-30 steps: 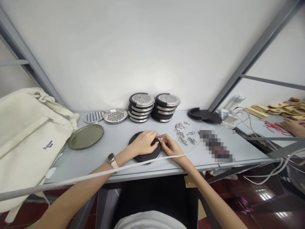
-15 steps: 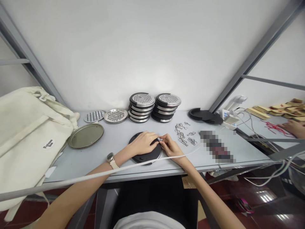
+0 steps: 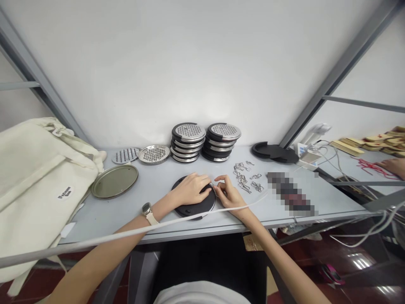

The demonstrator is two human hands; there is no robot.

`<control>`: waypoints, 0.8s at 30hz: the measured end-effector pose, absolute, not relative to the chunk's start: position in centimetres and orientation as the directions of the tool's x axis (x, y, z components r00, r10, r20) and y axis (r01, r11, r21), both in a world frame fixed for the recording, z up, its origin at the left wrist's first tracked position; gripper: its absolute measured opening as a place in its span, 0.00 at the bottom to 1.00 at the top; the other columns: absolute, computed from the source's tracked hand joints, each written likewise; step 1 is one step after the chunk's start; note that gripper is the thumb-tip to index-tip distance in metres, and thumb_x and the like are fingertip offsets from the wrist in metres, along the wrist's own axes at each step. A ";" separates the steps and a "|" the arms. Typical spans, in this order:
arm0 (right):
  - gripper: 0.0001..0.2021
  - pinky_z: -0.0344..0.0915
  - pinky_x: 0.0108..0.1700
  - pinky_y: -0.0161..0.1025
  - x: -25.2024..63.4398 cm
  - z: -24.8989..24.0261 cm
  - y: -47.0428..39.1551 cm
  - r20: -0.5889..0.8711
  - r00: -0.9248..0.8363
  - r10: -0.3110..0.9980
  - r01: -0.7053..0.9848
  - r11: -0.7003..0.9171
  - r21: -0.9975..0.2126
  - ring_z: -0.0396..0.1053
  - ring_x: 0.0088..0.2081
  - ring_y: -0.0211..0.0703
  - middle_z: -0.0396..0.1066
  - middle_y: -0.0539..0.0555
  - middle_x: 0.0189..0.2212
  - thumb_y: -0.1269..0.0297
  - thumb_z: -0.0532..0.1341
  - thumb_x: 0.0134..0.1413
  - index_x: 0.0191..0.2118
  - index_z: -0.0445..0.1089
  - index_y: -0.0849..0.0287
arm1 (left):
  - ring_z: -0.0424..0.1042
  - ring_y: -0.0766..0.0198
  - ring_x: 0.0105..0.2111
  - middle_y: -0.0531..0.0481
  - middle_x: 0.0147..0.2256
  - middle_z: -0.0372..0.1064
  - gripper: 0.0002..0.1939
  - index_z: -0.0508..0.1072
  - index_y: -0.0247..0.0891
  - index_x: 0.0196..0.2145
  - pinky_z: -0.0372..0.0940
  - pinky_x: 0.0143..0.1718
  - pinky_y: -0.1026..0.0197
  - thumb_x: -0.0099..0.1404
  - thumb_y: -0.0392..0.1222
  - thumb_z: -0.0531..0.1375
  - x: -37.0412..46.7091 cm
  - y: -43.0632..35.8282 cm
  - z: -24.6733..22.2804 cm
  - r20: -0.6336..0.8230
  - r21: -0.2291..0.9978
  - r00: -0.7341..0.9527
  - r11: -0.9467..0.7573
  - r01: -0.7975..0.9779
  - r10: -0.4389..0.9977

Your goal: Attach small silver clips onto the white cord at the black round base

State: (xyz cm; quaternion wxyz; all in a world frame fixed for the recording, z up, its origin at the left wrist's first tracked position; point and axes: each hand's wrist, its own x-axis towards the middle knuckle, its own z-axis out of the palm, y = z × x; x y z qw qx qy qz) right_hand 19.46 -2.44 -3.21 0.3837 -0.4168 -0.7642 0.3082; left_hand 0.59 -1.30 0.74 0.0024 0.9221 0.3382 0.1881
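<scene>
A round black disc point(image 3: 195, 209) lies flat near the table's front edge. My left hand point(image 3: 191, 188) is over its top, palm down, with bent fingers holding it. At the disc's right rim is a small metal clasp point(image 3: 211, 184), between my two hands. My right hand point(image 3: 228, 195) has its thumb at this clasp, and its index finger arches a little above. The fingertips partly hide the clasp. Several loose metal clasps point(image 3: 242, 177) lie just beyond my right hand.
Two stacks of round graters, a left stack point(image 3: 187, 143) and a right stack point(image 3: 222, 141), stand by the wall. Leftward are a grater plate point(image 3: 154, 154), an olive lid point(image 3: 115, 181) and a cream bag point(image 3: 41, 185). Black holders point(image 3: 268, 150) lie right. A white bar point(image 3: 126, 232) crosses in front.
My right index finger has lifted and opened away from the clasp, and the right hand has shifted slightly right. My left hand stays on the disc.
</scene>
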 end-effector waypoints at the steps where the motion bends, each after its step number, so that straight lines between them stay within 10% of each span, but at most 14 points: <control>1: 0.11 0.54 0.28 0.34 19.5 -3.2 -2.4 0.333 -0.355 0.873 0.405 0.466 -0.787 0.55 0.23 0.36 0.54 0.43 0.21 0.60 0.49 0.61 0.47 0.52 0.58 | 0.67 0.60 0.34 0.47 0.34 0.68 0.08 0.67 0.36 0.37 0.59 0.41 0.58 0.67 0.41 0.50 0.6 -1.3 0.8 0.347 0.126 0.700 -0.770 0.625 0.625; 24: 0.11 0.55 0.28 0.33 19.2 -3.2 -2.6 0.356 -0.380 0.854 0.426 0.503 -0.752 0.55 0.23 0.36 0.52 0.43 0.21 0.66 0.47 0.61 0.48 0.50 0.58 | 0.64 0.59 0.39 0.46 0.38 0.64 0.08 0.65 0.36 0.41 0.60 0.42 0.57 0.66 0.39 0.51 0.5 -1.2 0.7 0.393 0.185 0.699 -0.796 0.577 0.598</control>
